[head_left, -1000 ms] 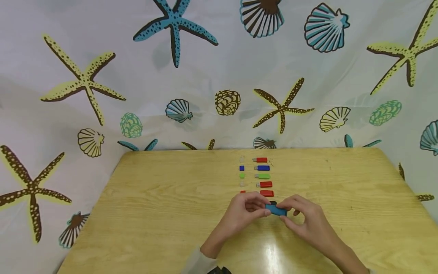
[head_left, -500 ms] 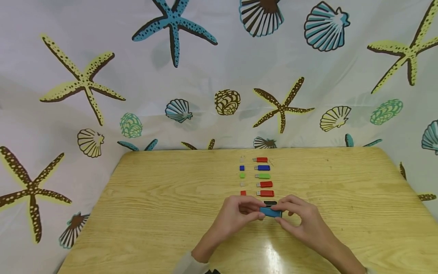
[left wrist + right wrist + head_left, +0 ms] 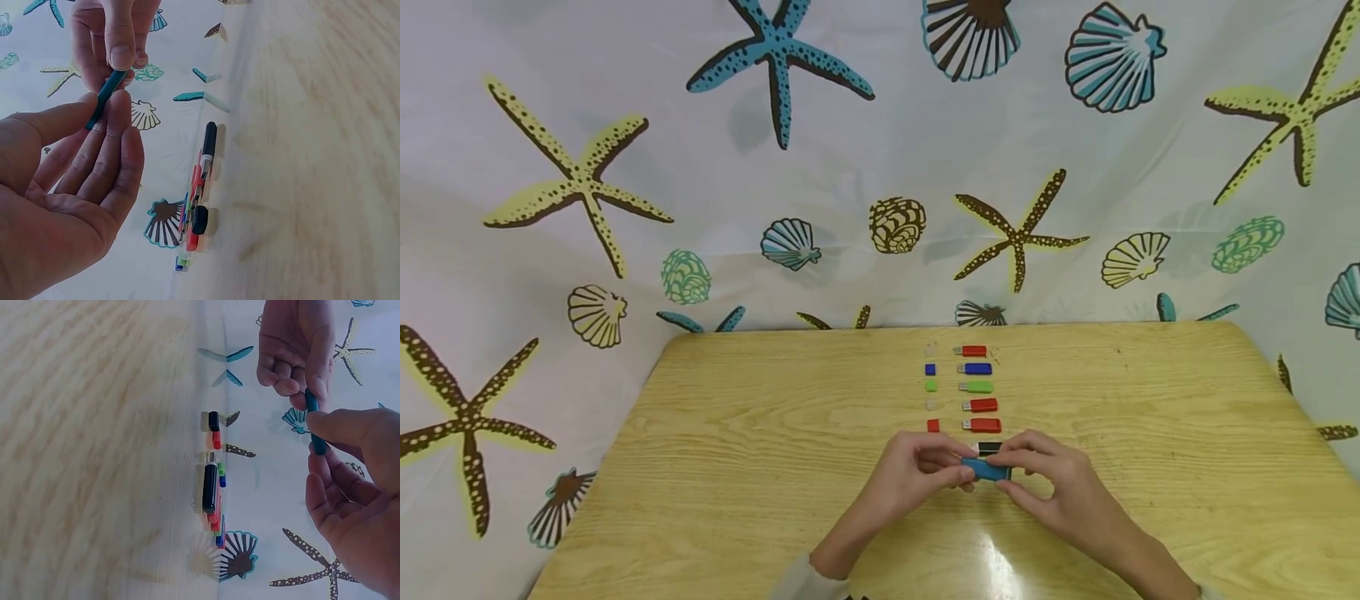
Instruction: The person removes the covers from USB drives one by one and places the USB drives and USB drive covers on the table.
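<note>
both hands (image 3: pixel 1000 479) nearer, pinching blue drive (image 3: pixel 986 470)

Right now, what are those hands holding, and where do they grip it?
A teal USB stick, held above the table: the left hand pinches its left end, the right hand pinches its right end.

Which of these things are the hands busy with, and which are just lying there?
Busy with: teal USB stick, pinched between left hand and right hand.

Lying there: black stick, red sticks, green stick, blue stick, loose caps, table.
</note>
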Demonstrator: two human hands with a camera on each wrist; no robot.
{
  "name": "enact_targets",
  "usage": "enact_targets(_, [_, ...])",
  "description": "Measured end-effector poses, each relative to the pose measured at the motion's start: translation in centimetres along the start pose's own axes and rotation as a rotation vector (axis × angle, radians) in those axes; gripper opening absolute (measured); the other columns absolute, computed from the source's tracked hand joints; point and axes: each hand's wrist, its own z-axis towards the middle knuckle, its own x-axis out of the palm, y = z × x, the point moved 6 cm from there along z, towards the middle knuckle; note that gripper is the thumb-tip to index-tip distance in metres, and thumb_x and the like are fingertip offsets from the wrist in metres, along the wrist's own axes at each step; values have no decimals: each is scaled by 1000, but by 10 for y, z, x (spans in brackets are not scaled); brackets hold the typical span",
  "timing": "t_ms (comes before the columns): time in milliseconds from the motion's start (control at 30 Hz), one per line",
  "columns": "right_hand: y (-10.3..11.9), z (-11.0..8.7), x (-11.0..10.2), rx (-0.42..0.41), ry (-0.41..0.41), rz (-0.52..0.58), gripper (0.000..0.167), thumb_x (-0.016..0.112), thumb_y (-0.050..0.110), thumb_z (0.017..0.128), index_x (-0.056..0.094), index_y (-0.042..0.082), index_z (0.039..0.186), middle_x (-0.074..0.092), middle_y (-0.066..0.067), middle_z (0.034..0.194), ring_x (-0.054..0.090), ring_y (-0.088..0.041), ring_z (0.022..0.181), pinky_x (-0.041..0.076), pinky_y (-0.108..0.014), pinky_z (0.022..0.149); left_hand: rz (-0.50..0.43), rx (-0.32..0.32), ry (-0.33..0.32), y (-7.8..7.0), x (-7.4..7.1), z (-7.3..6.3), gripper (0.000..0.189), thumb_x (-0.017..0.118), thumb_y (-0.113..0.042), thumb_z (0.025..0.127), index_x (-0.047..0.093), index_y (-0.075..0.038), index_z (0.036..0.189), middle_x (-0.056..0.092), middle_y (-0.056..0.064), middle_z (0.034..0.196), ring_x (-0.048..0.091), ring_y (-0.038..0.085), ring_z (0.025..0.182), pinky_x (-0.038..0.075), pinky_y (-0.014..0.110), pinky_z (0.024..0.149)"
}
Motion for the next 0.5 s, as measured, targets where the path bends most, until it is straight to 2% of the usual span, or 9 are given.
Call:
enact_targets(233, [6, 1, 2, -60, 8, -31, 40, 83, -11, 78, 76, 9, 111, 67, 0, 112, 67, -15, 93, 53, -14, 82, -76, -41, -7, 6, -1, -4, 15, 74, -6, 95, 77, -1, 109, 77, 15, 91, 77, 23, 82, 61, 42, 79])
enact_targets(367, [8, 0, 3, -66, 5, -21, 40, 83, -11, 78, 76, 9, 112, 66, 0, 112, 67, -16, 95, 52, -14, 83, -143, -63, -9, 10, -3, -7, 18, 74, -5, 94, 76, 2, 110, 77, 18, 93, 77, 22, 82, 61, 37, 79])
enact_targets(500, [8, 0, 7, -71, 13, -8, 40, 82, -11, 79, 75, 9, 113, 67, 0, 111, 69, -16, 94, 53, -15, 83, -165, -69, -21, 14, -5, -10, 18, 75, -5, 94, 77, 4, 109, 76, 20, 93, 77, 21, 81, 61, 40, 79])
